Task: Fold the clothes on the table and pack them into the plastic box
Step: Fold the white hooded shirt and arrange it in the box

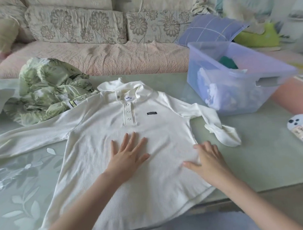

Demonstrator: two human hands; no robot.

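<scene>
Head camera is looking down at two bare arms reaching over the near edge of the table [263, 162]. The left hand [127, 155] is lying flat on the middle of the white shirt [98, 137], fingers straight and spread wide, holding nothing. The right hand [207, 158] is resting on the shirt's right side, fingers out flat, pressing the cloth down. The two hands are apart.

The shirt is lying face up on the table with its buttons showing, and its bottom edge is hanging a little over the near side. One long sleeve is stretching out to the left, and the other is bunching up on the right.

Farther back on the left, a green leafy cloth [49, 88] is sitting in a heap, touching the shirt's shoulder. Farther back on the right, the plastic box [236, 97] is standing on the table with some clothes inside. A sofa [106, 55] is sitting behind the table.
</scene>
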